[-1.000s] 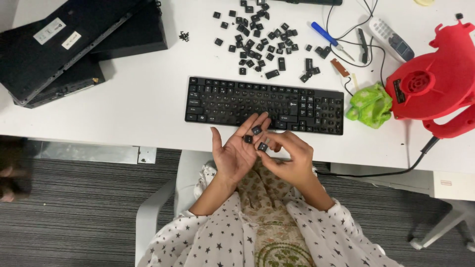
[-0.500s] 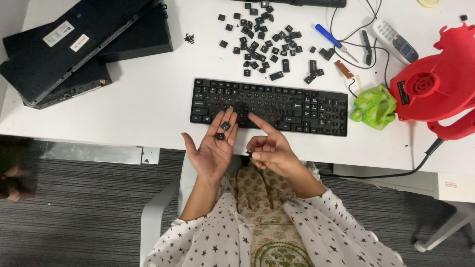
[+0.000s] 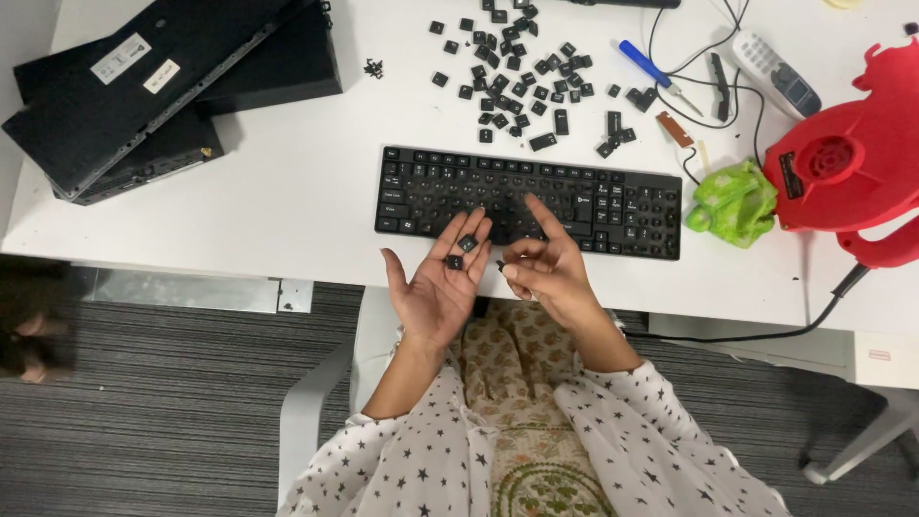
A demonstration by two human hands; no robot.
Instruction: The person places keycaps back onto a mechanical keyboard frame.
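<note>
A black keyboard (image 3: 613,196) with some keys off lies on the white table (image 3: 287,191), just beyond my hands. My left hand (image 3: 436,287) is palm up at the table's front edge, with two loose black keycaps (image 3: 459,253) resting on its fingers. My right hand (image 3: 541,268) is beside it, index finger stretched toward the keyboard, thumb and fingers pinching a small black keycap (image 3: 500,265). A scatter of several loose keycaps (image 3: 517,67) lies behind the keyboard.
Two black keyboards upside down (image 3: 144,86) are stacked at the back left. At the right stand a red blower (image 3: 842,172), a green cloth (image 3: 732,201), a blue-handled screwdriver (image 3: 649,65), a grey remote (image 3: 780,72) and cables. A chair (image 3: 306,421) is under me.
My left hand has opened flat and moved left, away from the right hand. The right hand has drawn off with one keycap pinched, its index finger now extended.
</note>
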